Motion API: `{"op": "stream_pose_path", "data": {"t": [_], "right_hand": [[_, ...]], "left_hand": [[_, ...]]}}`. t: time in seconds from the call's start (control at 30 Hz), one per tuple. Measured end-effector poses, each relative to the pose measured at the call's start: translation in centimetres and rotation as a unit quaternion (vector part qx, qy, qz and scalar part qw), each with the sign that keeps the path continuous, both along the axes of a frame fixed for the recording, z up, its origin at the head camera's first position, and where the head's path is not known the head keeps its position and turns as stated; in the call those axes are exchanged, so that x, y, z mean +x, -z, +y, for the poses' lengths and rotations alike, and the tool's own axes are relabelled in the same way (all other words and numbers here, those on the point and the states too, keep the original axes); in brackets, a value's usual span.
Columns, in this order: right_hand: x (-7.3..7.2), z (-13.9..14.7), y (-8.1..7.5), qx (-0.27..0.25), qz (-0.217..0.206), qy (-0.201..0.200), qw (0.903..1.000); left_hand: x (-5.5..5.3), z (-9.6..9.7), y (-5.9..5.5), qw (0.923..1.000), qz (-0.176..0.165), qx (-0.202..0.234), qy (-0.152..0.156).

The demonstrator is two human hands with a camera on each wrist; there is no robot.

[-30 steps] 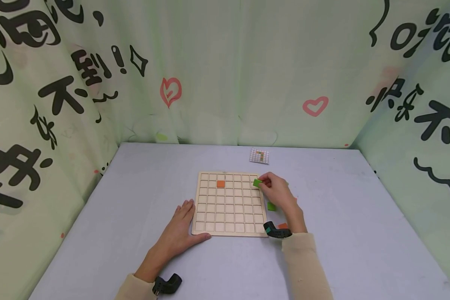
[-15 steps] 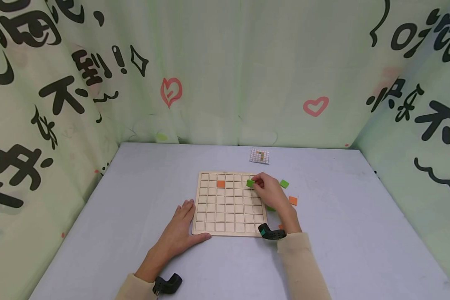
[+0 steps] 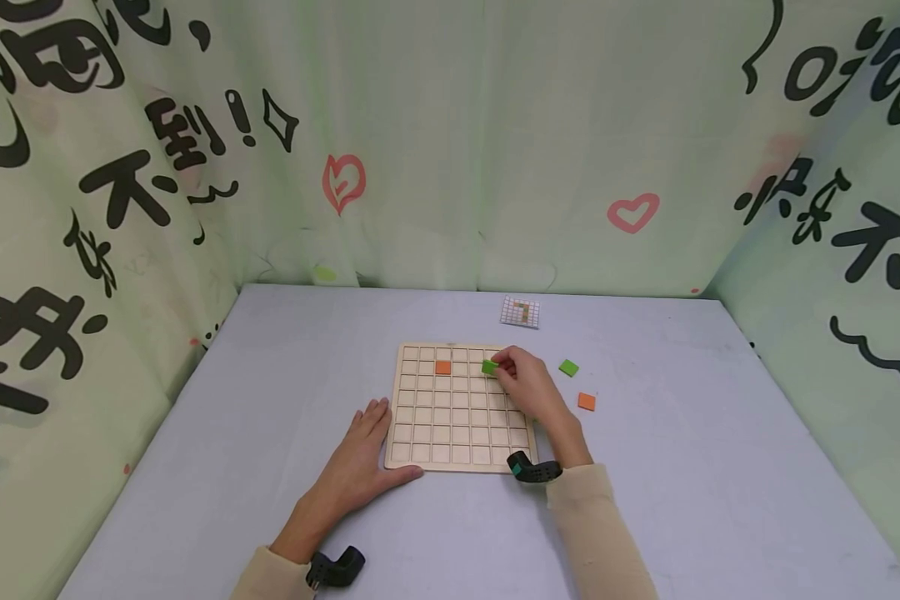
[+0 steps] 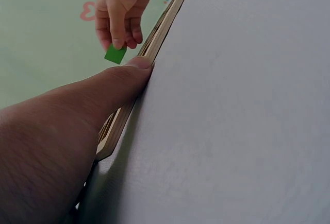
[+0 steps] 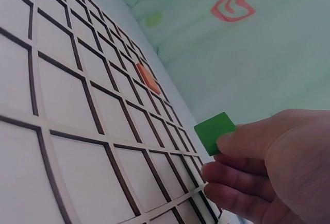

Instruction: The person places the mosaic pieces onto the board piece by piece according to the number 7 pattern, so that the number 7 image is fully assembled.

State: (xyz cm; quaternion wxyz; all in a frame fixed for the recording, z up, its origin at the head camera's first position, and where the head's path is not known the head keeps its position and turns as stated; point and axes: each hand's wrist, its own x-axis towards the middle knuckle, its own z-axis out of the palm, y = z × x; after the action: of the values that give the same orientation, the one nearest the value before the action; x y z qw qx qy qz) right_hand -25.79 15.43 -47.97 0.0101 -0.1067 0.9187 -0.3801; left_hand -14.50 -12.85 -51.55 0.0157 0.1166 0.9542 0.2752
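Observation:
My right hand (image 3: pixel 528 383) pinches a square green tile (image 3: pixel 489 367) between thumb and fingertips, over the upper right part of a wooden grid board (image 3: pixel 461 414). In the right wrist view the green tile (image 5: pixel 215 133) is held tilted above the raised grid lines. One orange tile (image 3: pixel 442 367) sits in a cell of the second row from the back. My left hand (image 3: pixel 360 454) rests at the board's front left corner, its fingers along the left side and the thumb (image 4: pixel 138 63) on the front edge.
Right of the board lie a loose green tile (image 3: pixel 568 367) and an orange tile (image 3: pixel 587 402). A small gridded card (image 3: pixel 521 312) with a coloured pattern lies behind the board, near the far edge of the white table (image 3: pixel 667 433). Printed curtains (image 3: pixel 450 167) surround the table.
My right hand has moved left with the green tile, from the board's right edge to over the cells. The loose tiles at the right came into view. My left hand stays put.

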Motion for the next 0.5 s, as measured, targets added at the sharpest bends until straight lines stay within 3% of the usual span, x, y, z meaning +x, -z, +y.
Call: {"op": "stream_pose_path", "data": {"t": [0.5], "right_hand": [[0.2, -1.4, 0.4, -0.003, 0.015, -0.011, 0.9998]], "left_hand": [[-0.1, -0.1, 0.3, 1.0000, 0.000, 0.001, 0.000]]}}
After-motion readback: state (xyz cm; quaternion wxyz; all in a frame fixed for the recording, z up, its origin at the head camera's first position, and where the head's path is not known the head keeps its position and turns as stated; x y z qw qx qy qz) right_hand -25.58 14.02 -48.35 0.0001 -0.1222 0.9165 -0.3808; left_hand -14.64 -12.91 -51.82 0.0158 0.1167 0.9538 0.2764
